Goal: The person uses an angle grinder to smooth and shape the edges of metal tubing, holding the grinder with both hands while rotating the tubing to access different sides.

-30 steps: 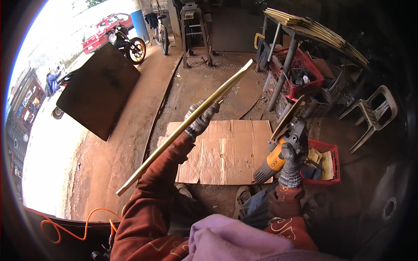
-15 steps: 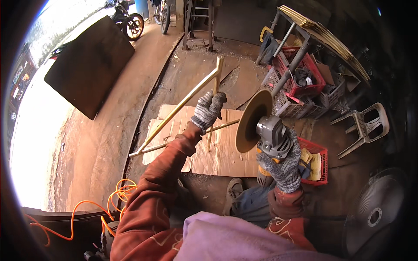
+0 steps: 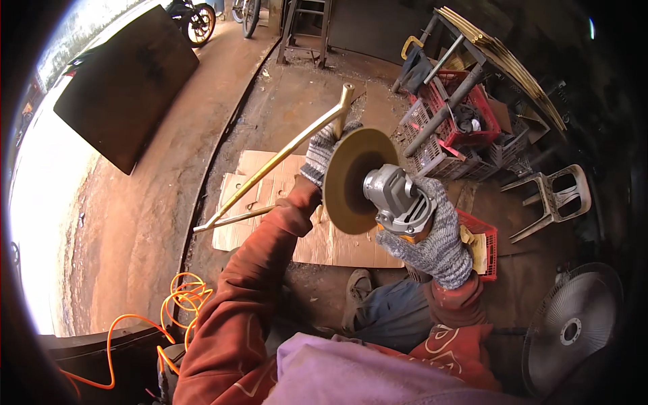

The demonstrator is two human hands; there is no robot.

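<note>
Workshop floor of rusty dirt carried a flat cardboard sheet (image 3: 297, 202). Left hand (image 3: 322, 150) gripped a welded brass-coloured metal rod frame (image 3: 283, 152) raised above it. Right hand (image 3: 432, 236) clasped a grey angle grinder (image 3: 395, 199), disc just beside the frame; contact could not be told, so grinding apparently remained.

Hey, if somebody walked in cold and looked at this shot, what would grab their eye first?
Probably the angle grinder at centre, gripped by the gloved right hand, its big yellowish disc facing the brass-coloured welded metal frame that the gloved left hand holds up beside it. Next, the bright orange cable coiled on the floor at lower left, and the red crates under the table at upper right.
</note>
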